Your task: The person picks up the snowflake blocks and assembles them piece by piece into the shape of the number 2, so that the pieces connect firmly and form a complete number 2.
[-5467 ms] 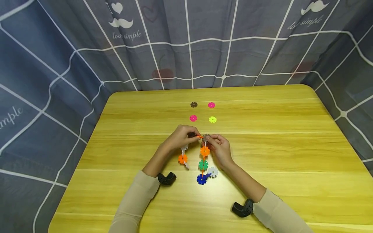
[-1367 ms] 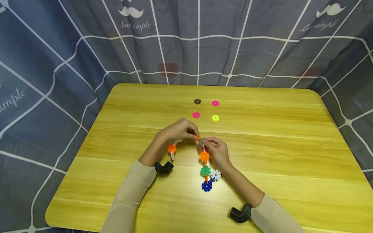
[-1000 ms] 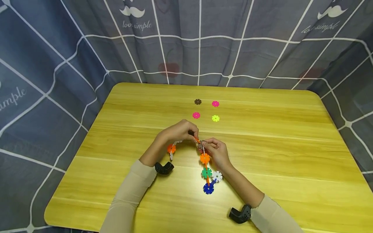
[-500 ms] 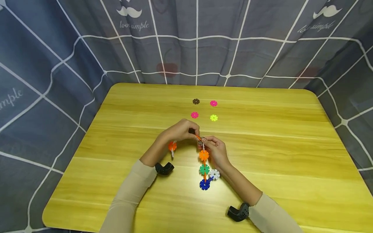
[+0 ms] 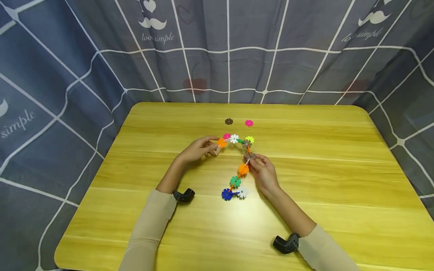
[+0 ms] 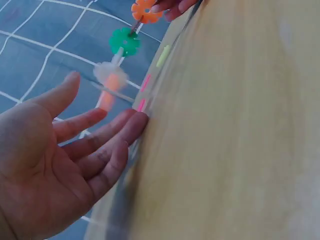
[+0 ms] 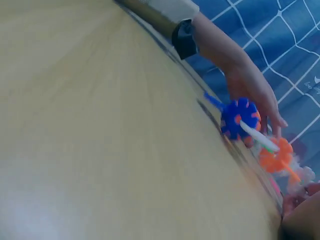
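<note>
A bent chain of slotted snowflake discs runs between my hands in the head view. My right hand [image 5: 266,175] pinches a grey-brown disc [image 5: 250,156] in the chain. Below it hang an orange disc [image 5: 243,169], a green disc [image 5: 235,181], a blue disc [image 5: 227,194] and a white disc [image 5: 242,192]. Beyond that hand the chain curves left through another grey-brown disc [image 5: 246,144] and a white disc [image 5: 234,138] to an orange disc [image 5: 222,143]. My left hand [image 5: 198,149] is beside this end, fingers loosely extended in the left wrist view; whether they touch it, I cannot tell.
Loose discs lie farther back on the wooden table [image 5: 152,165]: a dark brown disc [image 5: 228,121], a pink disc [image 5: 249,123], a second pink disc [image 5: 226,136] and a yellow-green disc [image 5: 249,139], the latter two partly behind the chain. A grey checked curtain [image 5: 210,71] surrounds the table.
My left hand has let go of the piece it pinched near the right hand and moved left. The chain's left part has swung out and forward. My right hand still pinches the grey-brown disc.
</note>
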`<action>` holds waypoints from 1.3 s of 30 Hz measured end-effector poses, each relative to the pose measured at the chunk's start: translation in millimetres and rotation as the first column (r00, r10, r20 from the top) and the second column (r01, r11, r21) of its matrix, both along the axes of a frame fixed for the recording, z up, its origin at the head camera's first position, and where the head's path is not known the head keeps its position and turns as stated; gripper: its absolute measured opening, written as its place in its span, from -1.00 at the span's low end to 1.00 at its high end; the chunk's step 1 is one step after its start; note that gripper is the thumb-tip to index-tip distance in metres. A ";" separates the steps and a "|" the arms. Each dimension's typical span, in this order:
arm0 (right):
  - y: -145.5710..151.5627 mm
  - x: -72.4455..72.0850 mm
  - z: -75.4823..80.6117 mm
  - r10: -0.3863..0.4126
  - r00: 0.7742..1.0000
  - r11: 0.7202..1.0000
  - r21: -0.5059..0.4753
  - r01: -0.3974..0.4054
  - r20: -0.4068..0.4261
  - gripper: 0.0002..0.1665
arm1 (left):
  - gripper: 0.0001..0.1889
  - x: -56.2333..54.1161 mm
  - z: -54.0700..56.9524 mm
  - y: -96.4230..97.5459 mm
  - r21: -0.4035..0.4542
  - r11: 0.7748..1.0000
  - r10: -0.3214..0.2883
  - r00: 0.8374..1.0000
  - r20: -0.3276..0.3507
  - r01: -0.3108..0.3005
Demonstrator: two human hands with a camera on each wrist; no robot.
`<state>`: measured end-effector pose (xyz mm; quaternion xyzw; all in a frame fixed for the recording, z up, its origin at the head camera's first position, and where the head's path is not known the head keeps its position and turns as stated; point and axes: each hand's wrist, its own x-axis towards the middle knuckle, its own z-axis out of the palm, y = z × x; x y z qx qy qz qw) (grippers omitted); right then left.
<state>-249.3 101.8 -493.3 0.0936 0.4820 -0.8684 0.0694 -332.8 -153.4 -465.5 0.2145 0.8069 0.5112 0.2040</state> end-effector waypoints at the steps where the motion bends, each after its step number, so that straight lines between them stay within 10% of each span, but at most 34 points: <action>1: 1.1 0.8 -0.1 0.016 1.000 0.997 0.071 -0.015 -0.012 -0.69 | -0.52 -0.2 -2.2 -0.7 0.001 1.000 0.005 1.000 0.006 -0.005; 4: 3.5 4.5 -1.6 0.073 0.995 0.927 0.373 -0.042 -0.071 -0.66 | -0.54 2.3 -4.8 -3.0 -0.002 1.000 0.023 1.000 0.005 -0.023; 8: 7.3 10.6 -4.5 0.188 0.968 0.662 0.749 0.000 -0.166 -0.69 | -0.59 10.5 -5.1 -7.8 -0.023 0.999 0.041 0.999 0.012 -0.041; 11: 10.6 11.0 -4.1 0.295 0.930 0.479 0.876 0.057 -0.221 -0.74 | -0.61 19.1 -4.3 -15.1 -0.069 0.994 0.079 0.997 -0.010 -0.080; 16: 24.0 -5.8 6.7 0.333 0.922 0.309 0.947 0.092 -0.198 -0.71 | -0.63 40.8 10.3 -21.8 -0.238 0.956 0.134 0.977 -0.169 -0.172; 19: 34.6 -28.6 7.8 0.315 0.923 0.289 0.948 0.131 -0.223 -0.73 | -0.71 58.6 19.6 -15.2 -0.292 0.939 0.110 0.961 -0.254 -0.184; 22: 41.4 -55.9 1.4 0.324 0.902 0.337 0.925 0.173 -0.287 -0.71 | -0.74 79.2 21.6 -7.2 -0.306 0.935 0.081 0.949 -0.306 -0.179; 25: 44.9 -80.7 -8.9 0.343 0.877 0.378 0.904 0.198 -0.335 -0.56 | -0.65 102.5 12.8 -2.1 -0.317 0.930 0.085 0.946 -0.313 -0.188; 28: 45.3 -97.0 -15.5 0.368 0.864 0.349 0.913 0.214 -0.343 -0.42 | -0.52 125.5 -1.2 2.4 -0.350 0.914 0.086 0.942 -0.324 -0.203; 34: 39.9 -107.0 -16.3 0.380 0.871 0.248 0.941 0.229 -0.312 -0.51 | -0.38 153.2 -18.7 17.4 -0.407 0.886 0.024 0.897 -0.442 -0.224; 39: 38.3 -105.2 -16.1 0.356 0.891 0.304 0.937 0.174 -0.281 -0.61 | -0.61 158.4 -25.0 26.1 -0.369 0.899 0.045 0.889 -0.456 -0.235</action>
